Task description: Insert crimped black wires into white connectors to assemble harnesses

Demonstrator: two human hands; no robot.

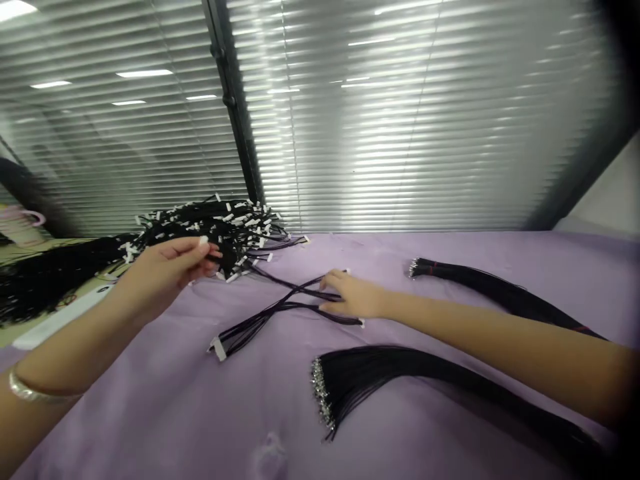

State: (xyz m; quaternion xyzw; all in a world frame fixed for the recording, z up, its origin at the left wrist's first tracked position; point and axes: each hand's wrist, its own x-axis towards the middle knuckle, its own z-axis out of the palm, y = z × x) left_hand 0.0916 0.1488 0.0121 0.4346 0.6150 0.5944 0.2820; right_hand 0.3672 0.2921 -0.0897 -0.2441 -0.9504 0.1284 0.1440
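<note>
A black wire harness [270, 313] lies on the purple cloth, with a wide white connector [219, 349] at its near left end and branches that fan out to the right. My right hand [355, 295] rests over these branches, thumb and fingers curled about the middle one; the palm hides its end. Small white plugs show at the tips of the other branches. In front of a heap of black cables with white plugs [240, 230], my left hand [187, 260] is raised with thumb and fingertips pinched together. What sits in that pinch, if anything, cannot be made out.
A bundle of black wires with bare metal terminals [323, 393] lies at the near right, below my right forearm. Another tied bundle [465, 275] is farther back. More black cables [55, 273] and a pinkish mug [20, 225] are at left. Window blinds [380, 133] rise behind.
</note>
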